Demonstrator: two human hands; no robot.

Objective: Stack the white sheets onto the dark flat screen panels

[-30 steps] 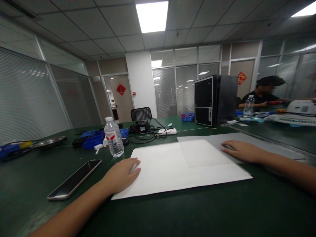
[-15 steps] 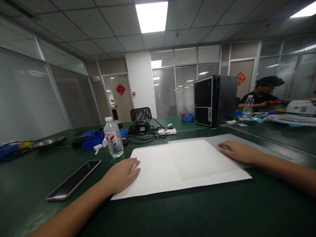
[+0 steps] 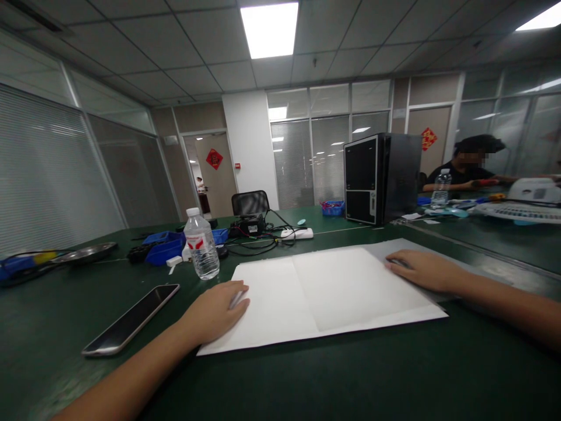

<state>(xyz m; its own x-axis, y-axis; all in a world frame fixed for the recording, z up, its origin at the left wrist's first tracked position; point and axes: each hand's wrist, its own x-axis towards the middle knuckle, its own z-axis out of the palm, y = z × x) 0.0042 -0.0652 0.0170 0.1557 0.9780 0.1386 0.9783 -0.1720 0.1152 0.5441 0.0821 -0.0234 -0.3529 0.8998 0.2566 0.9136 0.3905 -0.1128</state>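
Observation:
A white paper sheet [image 3: 263, 304] lies flat on the green table before me. A second white sheet [image 3: 350, 286] appears to overlap its right part. My left hand [image 3: 214, 313] rests on the sheet's left edge, with thumb and fingers apart. On the right edge of the paper lies my right hand [image 3: 421, 269], fingers stretched out to the left and thumb apart. Part of the paper is hidden under each hand. Under the right forearm is a grey flat sheet [image 3: 421, 248].
A phone [image 3: 131, 321] lies left of my left arm. Behind it stands a water bottle [image 3: 201, 245], near blue bins [image 3: 164, 251] and tangled cables [image 3: 263, 242]. A black computer case [image 3: 381, 178] stands at the back. A person [image 3: 468, 164] sits far right.
The left edge of the upper white sheet has moved slightly left and toward me. My right hand has shifted a touch left; the left hand looks still.

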